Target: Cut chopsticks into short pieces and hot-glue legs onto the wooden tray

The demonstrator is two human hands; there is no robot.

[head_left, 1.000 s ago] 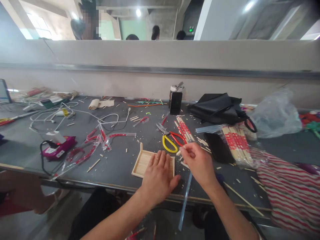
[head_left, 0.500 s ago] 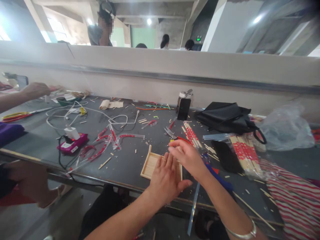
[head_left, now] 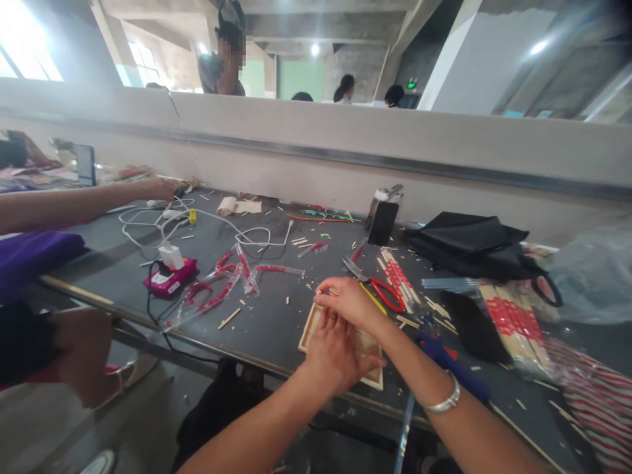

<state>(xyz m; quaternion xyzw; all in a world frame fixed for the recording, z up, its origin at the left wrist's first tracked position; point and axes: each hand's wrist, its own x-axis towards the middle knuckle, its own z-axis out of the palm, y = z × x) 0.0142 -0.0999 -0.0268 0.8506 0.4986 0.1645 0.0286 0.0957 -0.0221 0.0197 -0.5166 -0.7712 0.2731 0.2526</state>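
A shallow tray made of pale wooden sticks (head_left: pixel 310 329) lies near the table's front edge, partly covered by both hands. My left hand (head_left: pixel 336 349) rests flat on its slatted middle, fingers stretched forward and thumb out to the right. Over the tray's far edge arches my right hand (head_left: pixel 353 303), its fingers bent and pinched at the far left corner, around a short wooden stick that they mostly hide. Just beyond the right hand lie pliers with red handles (head_left: pixel 388 294).
Red-banded stick bundles (head_left: pixel 399 280), a phone stood upright (head_left: pixel 383 224), a black bag (head_left: pixel 469 243) and a dark flat piece (head_left: pixel 474 326) lie around. To the left are plastic wrappers (head_left: pixel 247 270) and a pink power socket (head_left: pixel 172 278) with cables. Another person's arm (head_left: pixel 89 204) reaches in from the left.
My right hand has moved left across the tray's far edge to the corner with the upright stick, now hidden. The camera view has swung left. The other person's arm reaches farther in.
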